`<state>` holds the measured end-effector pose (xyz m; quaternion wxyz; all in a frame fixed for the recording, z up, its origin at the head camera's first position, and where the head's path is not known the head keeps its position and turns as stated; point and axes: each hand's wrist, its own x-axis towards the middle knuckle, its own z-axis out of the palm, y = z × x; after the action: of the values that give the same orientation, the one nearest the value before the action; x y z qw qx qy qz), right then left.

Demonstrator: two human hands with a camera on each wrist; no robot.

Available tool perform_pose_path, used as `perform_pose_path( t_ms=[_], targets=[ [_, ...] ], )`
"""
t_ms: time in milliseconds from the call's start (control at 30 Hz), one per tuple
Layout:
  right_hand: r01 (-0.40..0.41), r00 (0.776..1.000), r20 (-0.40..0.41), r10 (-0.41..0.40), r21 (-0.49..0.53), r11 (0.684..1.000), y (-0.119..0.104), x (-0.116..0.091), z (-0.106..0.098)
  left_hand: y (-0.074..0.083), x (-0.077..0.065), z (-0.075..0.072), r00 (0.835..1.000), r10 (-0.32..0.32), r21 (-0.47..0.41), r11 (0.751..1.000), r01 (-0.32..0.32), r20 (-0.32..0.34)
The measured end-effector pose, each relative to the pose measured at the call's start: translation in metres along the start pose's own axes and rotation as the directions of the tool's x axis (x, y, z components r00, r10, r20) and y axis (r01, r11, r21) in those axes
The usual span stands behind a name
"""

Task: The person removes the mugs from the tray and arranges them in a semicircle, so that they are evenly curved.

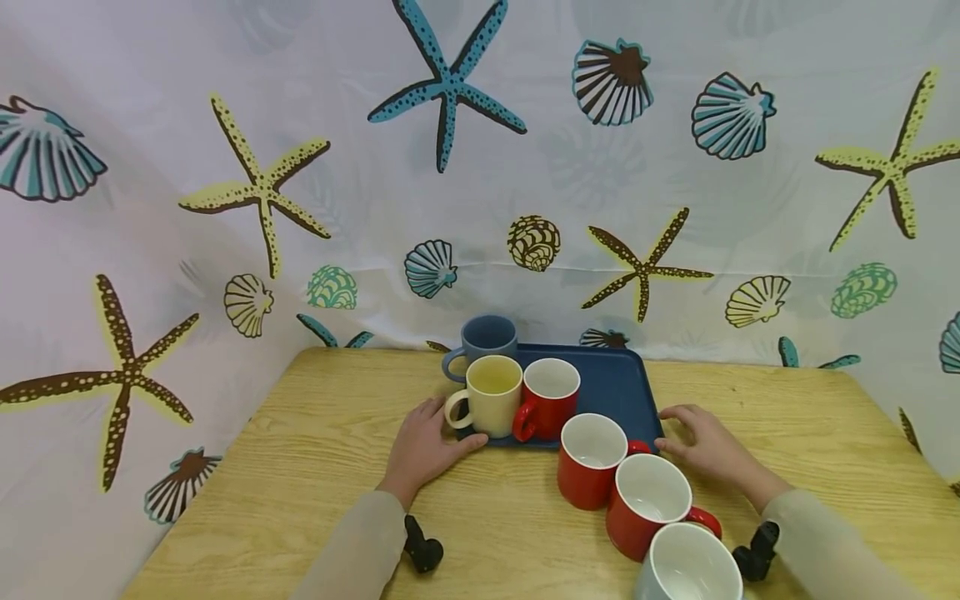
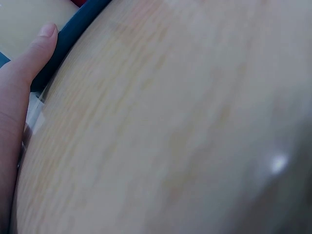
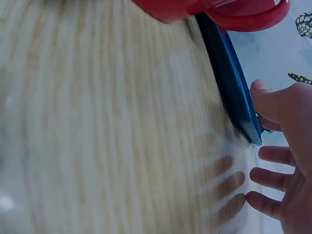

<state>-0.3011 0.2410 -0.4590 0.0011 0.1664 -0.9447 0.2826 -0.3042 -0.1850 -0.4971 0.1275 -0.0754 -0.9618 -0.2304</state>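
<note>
A dark blue tray (image 1: 617, 387) lies at the back of the table. My left hand (image 1: 422, 446) holds its front left corner, the thumb (image 2: 45, 46) along the front rim; the fingers' ends are partly hidden. At the front right corner, my right hand (image 1: 703, 450) has thumb and index at the tray's side, the other fingers (image 3: 268, 178) loosely spread. A cream mug (image 1: 491, 412) and a red mug (image 1: 553, 404) stand on the tray, with a blue mug (image 1: 489, 336) behind them at the back left. The cream mug's handle is beside my left hand.
In front of the tray, two more red mugs (image 1: 588, 475) and a pale grey-blue mug (image 1: 693, 567) form a slanting row toward the right. One red handle (image 3: 253, 19) reaches over the tray's front rim. A cloth (image 1: 517, 167) printed with starfish and shells hangs behind the wooden table (image 1: 300, 467).
</note>
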Motion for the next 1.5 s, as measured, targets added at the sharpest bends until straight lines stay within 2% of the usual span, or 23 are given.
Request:
perform_pose_path(
  t_ms=[233,733,833,933,1100,1167,1267,1433,1500],
  targets=[
    [-0.009,1.0,-0.002,0.009,-0.071,0.997,0.005,0.002,0.004,-0.001,0.0,0.002,1.0,-0.01,-0.005,1.0,0.01,0.001],
    [-0.083,0.996,0.012,0.084,-0.098,0.992,-0.004,0.001,0.002,0.003,0.0,0.002,1.0,-0.008,-0.005,1.0,0.008,0.002],
    [-0.086,0.996,0.012,0.088,-0.096,0.992,-0.005,0.002,0.002,0.003,-0.001,-0.001,1.0,-0.012,-0.033,0.999,0.012,-0.001],
    [-0.087,0.996,0.015,0.089,-0.1,0.991,-0.005,0.004,0.003,0.001,0.0,-0.004,1.0,-0.008,-0.115,0.993,0.008,-0.003],
    [-0.079,0.996,0.021,0.082,-0.119,0.99,-0.004,0.007,0.004,-0.002,0.002,-0.009,1.0,0.016,-0.278,0.961,-0.017,-0.006],
    [-0.081,0.996,0.027,0.085,-0.124,0.989,-0.004,0.007,0.003,-0.001,0.003,-0.011,1.0,0.011,-0.33,0.944,-0.009,0.004],
    [-0.085,0.995,0.038,0.09,-0.127,0.988,-0.005,0.008,0.001,0.002,0.003,-0.015,1.0,-0.019,-0.395,0.918,0.027,0.025],
    [-0.09,0.994,0.049,0.097,-0.121,0.989,-0.006,0.01,0.001,0.008,0.005,-0.027,0.993,-0.086,-0.495,0.862,0.114,0.078],
    [-0.092,0.994,0.051,0.098,-0.122,0.988,-0.006,0.011,0.0,0.01,0.007,-0.033,0.988,-0.12,-0.54,0.827,0.154,0.098]
  ],
)
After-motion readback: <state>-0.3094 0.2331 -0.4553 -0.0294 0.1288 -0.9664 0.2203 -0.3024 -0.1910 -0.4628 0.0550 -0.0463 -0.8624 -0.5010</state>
